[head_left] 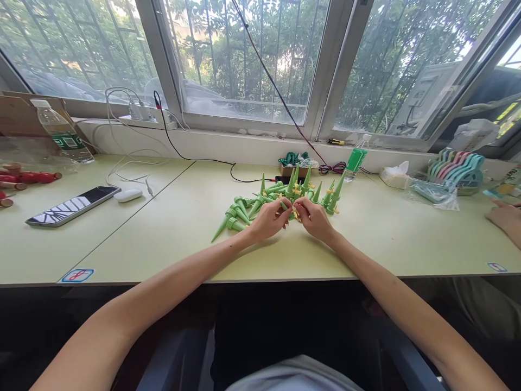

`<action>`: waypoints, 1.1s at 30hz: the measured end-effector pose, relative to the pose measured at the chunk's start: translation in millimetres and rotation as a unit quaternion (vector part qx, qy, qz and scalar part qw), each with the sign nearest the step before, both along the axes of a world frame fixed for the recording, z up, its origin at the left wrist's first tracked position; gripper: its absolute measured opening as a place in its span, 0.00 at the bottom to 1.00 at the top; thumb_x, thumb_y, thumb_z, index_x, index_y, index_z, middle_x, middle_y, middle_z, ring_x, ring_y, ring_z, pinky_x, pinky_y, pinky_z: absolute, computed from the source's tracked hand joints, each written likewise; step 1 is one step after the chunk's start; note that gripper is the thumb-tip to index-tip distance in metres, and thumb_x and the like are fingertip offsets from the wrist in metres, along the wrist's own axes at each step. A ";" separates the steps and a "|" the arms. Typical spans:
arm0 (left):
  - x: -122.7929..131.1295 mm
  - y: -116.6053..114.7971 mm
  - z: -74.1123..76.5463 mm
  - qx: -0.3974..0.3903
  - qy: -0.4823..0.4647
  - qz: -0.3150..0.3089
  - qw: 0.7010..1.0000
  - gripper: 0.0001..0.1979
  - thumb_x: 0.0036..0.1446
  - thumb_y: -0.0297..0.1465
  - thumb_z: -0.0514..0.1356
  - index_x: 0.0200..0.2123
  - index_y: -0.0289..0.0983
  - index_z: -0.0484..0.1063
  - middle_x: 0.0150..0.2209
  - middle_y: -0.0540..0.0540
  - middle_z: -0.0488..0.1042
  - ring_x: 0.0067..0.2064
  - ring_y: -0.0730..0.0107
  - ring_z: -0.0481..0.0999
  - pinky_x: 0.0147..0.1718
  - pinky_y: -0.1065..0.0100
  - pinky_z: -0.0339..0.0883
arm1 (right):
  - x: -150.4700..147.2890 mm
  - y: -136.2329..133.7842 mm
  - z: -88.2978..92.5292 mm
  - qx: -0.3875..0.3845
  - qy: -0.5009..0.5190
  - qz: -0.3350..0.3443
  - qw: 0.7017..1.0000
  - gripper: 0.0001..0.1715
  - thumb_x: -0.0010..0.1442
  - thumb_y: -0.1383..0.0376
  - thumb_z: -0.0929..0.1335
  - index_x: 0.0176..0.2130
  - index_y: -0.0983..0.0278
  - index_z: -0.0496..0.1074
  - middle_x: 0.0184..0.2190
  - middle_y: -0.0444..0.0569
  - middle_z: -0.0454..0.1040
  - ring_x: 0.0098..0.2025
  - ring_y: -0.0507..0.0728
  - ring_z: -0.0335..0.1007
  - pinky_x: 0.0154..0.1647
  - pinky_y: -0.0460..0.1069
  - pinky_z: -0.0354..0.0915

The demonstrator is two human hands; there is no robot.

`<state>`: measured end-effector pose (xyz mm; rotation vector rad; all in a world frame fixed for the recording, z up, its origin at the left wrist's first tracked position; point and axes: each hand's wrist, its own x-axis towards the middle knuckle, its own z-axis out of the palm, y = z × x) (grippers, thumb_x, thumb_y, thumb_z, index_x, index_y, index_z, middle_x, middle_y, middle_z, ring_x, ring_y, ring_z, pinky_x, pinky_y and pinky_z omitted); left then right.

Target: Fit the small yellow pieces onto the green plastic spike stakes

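My left hand [269,220] is closed around a green plastic spike [284,206], probably a plant watering spike, whose tip shows between the fingers. Close beside it, my right hand [315,218] pinches at a small yellow piece [294,209] at the spike's end; the fingers hide most of it. Around and behind both hands lies a pile of similar green spikes [240,209], several lying on their sides to the left. Others stand point up at the right, such as one spike [336,194] with a yellow piece on it.
Behind the pile are a small cardboard box [299,170] and a water bottle [356,157]. A phone [73,206] and white mouse-like object [128,195] lie left. Tissues [394,175] and pastel hangers [456,171] stand right, near another person's hand [506,220]. Cables [211,161] cross the table's back.
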<state>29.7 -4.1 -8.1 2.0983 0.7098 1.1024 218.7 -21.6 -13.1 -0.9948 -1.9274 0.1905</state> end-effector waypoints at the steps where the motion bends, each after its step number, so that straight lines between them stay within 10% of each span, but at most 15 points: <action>1: 0.1 0.0 0.0 -0.001 -0.002 0.003 1.000 0.10 0.67 0.39 0.55 0.40 0.37 0.68 0.25 0.52 0.73 0.24 0.75 0.75 0.27 0.73 0.70 | 0.1 0.0 -0.2 -0.002 0.000 0.000 1.000 0.13 0.72 0.59 0.60 0.36 0.61 0.65 0.23 0.41 0.64 0.22 0.50 0.57 0.27 0.46 0.56; 33: -0.6 -0.1 -0.2 0.085 0.027 0.005 0.996 0.08 0.67 0.35 0.55 0.40 0.37 0.70 0.27 0.51 0.72 0.25 0.77 0.69 0.28 0.73 0.67 | 1.4 1.5 -0.5 -0.042 -0.020 -0.022 0.999 0.18 0.72 0.54 0.57 0.35 0.61 0.64 0.21 0.41 0.65 0.22 0.51 0.58 0.28 0.46 0.55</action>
